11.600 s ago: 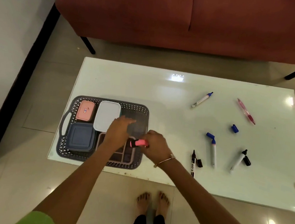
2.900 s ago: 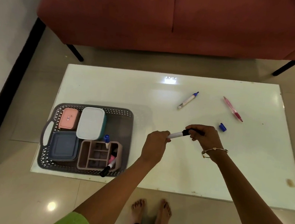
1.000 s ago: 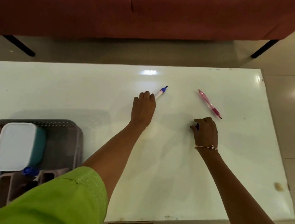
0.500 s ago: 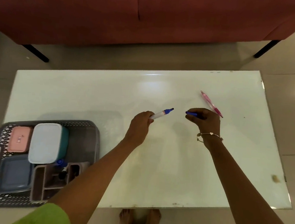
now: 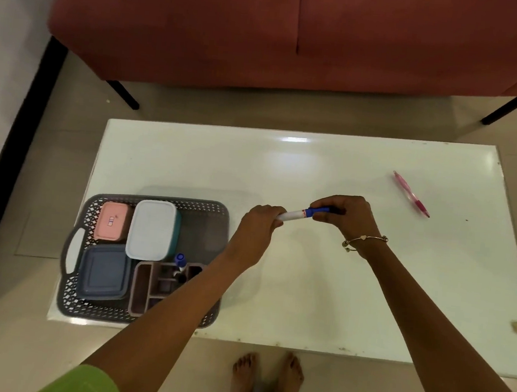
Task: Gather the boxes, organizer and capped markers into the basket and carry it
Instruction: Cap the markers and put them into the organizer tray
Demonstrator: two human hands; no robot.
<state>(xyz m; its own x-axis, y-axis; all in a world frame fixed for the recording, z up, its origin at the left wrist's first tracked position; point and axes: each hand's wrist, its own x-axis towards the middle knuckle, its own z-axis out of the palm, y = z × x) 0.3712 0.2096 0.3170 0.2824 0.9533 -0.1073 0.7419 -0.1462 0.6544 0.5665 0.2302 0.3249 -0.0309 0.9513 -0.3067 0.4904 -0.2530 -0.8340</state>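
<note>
Left hand (image 5: 259,227): fingers (image 5: 273,211) curled tight around the white barrel of a marker (image 5: 296,214), gripping its rear end. Right hand (image 5: 344,217): fingers (image 5: 322,215) pinched closed on the blue cap (image 5: 320,211) at the marker's front end; cap sits on the tip, though whether it is pressed fully home cannot be told. Marker held roughly level above the counter (image 5: 305,293), between the two hands, just right of the basket. Thin bracelet (image 5: 364,241) on the right wrist.

Grey latticed basket (image 5: 215,210) rests on the counter's near-left corner, white handle (image 5: 75,250) on its left side. Inside: pink box (image 5: 111,222) at far left, white-lidded box (image 5: 151,230) beside it, dark blue box (image 5: 103,271) in front of the pink one, brownish organizer (image 5: 149,289) at the near right. A blue-capped marker (image 5: 179,261) stands in the organizer; a dark marker end shows just below it. The left forearm crosses over the organizer's right part and the basket's near-right corner, hiding them.

Pink pen (image 5: 410,194) lies alone far right on the counter, well apart from both hands. Brownish stain (image 5: 516,326) near the counter's right edge. Red sofa (image 5: 265,30) behind the counter. Bare feet (image 5: 266,374) on the floor at the near edge.
</note>
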